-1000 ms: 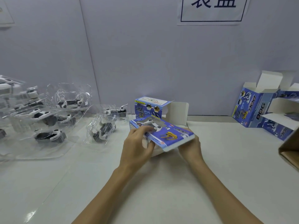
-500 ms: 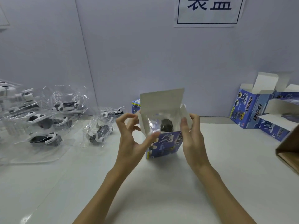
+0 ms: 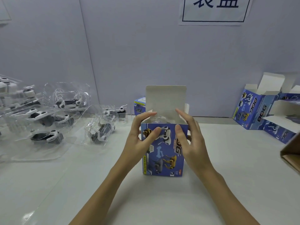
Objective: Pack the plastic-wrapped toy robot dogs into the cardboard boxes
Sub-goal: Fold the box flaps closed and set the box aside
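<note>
Far left edge of the table (image 3: 48,184): a loose heap of wrapped toy dogs (image 3: 43,117), black-and-white plastic bodies in crinkled clear bags. One more bagged dog (image 3: 102,132) lies nearer the middle, apart from the heap.

Left hand (image 3: 139,138): thumb pressed on the front face of the blue box (image 3: 164,153), fingers curled round its left top corner.

Box stands upright at the table's middle, near the back edge. Glossy printed cardboard; "DOG" in large letters and "FUNNY MOVING DOG" down the left side, with pictured robot dogs and a bone. White lid flap stands up at the back. Clear plastic and something white show inside the open top; contents otherwise hidden.

Right hand (image 3: 190,137): thumb on the front face, fingers over the right top corner, clasping it.

Behind the box, a second small blue box (image 3: 139,105), mostly hidden.

Right back corner: open blue boxes (image 3: 253,111), flaps up, "DOG" readable. Brown carton (image 3: 290,153) at the right edge.

Smooth white tabletop, pale grey wall, white paper sign (image 3: 214,10) with dark characters, cut off.
</note>
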Tool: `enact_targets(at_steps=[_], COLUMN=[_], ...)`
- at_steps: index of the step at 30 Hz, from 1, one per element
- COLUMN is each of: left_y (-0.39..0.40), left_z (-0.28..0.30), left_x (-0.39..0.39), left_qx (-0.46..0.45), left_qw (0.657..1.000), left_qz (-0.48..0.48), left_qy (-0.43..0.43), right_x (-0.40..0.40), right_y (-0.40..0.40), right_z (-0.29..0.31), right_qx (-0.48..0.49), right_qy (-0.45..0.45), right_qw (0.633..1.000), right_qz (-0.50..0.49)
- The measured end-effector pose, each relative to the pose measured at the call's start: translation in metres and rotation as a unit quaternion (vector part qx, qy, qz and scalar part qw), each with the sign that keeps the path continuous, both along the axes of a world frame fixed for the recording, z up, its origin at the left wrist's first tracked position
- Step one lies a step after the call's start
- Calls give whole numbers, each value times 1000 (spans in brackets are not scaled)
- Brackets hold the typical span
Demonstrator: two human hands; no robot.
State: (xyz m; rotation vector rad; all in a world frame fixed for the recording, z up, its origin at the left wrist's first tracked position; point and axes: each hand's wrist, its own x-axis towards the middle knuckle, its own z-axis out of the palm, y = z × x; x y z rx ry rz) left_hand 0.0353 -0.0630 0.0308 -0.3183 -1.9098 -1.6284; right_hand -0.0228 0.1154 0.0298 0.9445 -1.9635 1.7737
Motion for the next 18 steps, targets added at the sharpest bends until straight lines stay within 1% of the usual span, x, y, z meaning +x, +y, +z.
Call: enact_targets(at_steps=[2, 5, 9, 13, 14, 16, 18], left_y=[-6, -9, 0, 0, -1, -1, -3], left_z=[3, 6, 12, 13, 14, 16, 18], left_x=[1, 2, 3, 2, 2, 3, 5], left_qx=[-26, -28, 39, 83, 94, 117, 100], left_qw=[999, 999, 999, 996, 995, 992, 993], left_qz=[23, 37, 5, -9, -17, -43, -54], left_qy=[-1, -12, -10, -28, -19, 14, 29], right_x=[0, 2, 2, 4, 3, 3, 2], right_y=[3, 1, -3, -3, -2, -1, 4], right_z=[6, 13, 11, 17, 18, 19, 17], right_qx=[7, -11, -72, -150, -154, -128, -77], right_qy=[9, 1, -65, -93, -91, -82, -57], right_qw=[1000, 1000, 995, 982, 981, 986, 994], right_qz=[-17, -25, 13, 63, 71, 71, 59])
